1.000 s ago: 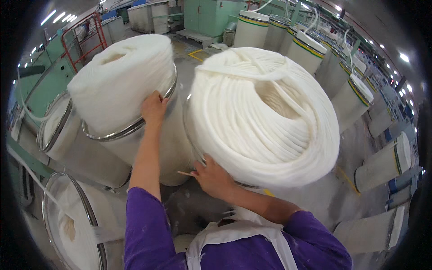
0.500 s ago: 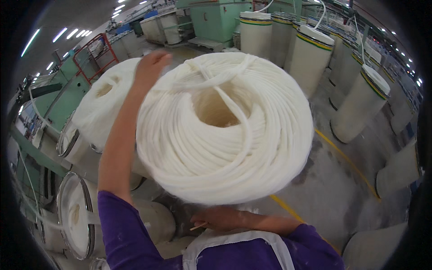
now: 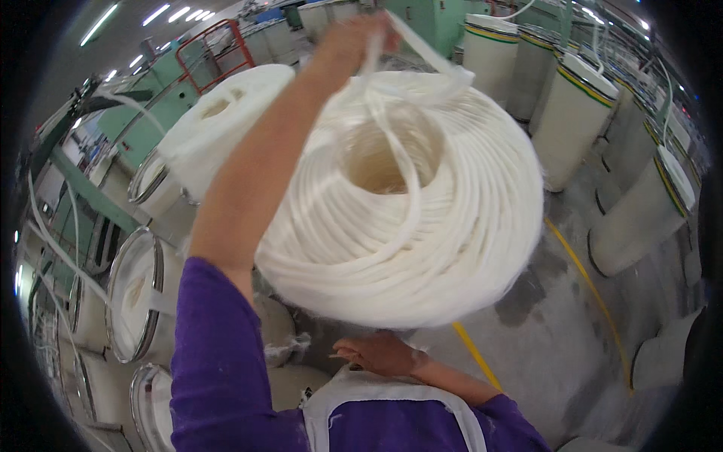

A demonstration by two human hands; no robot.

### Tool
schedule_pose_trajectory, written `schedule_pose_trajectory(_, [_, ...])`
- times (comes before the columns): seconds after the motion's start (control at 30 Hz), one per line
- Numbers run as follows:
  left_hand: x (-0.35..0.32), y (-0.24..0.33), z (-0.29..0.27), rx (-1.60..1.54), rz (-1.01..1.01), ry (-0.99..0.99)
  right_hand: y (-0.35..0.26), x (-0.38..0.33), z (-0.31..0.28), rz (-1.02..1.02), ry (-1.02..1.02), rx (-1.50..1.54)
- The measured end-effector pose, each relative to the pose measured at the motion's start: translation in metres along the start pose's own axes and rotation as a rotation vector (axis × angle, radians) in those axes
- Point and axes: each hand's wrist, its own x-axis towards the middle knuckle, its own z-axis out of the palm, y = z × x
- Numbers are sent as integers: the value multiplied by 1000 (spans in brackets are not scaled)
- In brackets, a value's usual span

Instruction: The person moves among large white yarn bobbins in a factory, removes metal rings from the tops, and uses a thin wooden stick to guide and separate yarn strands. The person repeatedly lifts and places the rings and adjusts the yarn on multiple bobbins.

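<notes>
The left hand [image 3: 350, 41] is reaching up high, its fingers clenching around a white strand [image 3: 422, 53] of soft sliver, which is running from the fist down onto the top of the big white coil [image 3: 422, 226]. A second length of the same strand is hanging from the fist down across the coil's hollow middle and over its near side. The coil is sitting directly below those fingers, filling the middle of the view, its loops stacking in rings around the central hole.

The right hand [image 3: 376, 352] is lying low, under the near edge of the coil, fingers pointing to the left; whether they are gripping anything cannot be told, since the coil's underside is hiding the contact.

To the left of the raised fingers another white coil [image 3: 218, 128] is rising out of a round can [image 3: 162, 192] with a metal rim. Further left and lower, more metal-rimmed cans [image 3: 135, 294] are standing in a row. Beyond the fingers to the right, tall white cans with green and yellow bands [image 3: 572, 113] are lining the grey floor [image 3: 557, 331], where a yellow line [image 3: 587, 286] is running. The purple sleeve [image 3: 218, 361] is covering the left arm.
</notes>
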Motion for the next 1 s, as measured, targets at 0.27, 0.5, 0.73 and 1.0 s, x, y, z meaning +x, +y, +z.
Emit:
schedule_pose_trajectory(0.27, [-371,133,-169,-463,412,654,-7,63,35,-171,-238,162])
schedule_pose_trajectory(0.5, [-549,36,-102,-599,-312,1183,-4,94,82,-164,-310,119])
schedule_pose_trajectory(0.73, [-418,45,-124,144,-250,838,-14,89,87,-107,-343,59])
schedule_pose_trajectory(1.0, [-286,42,-107,963,-408,414,-12,31,77,147,-92,55])
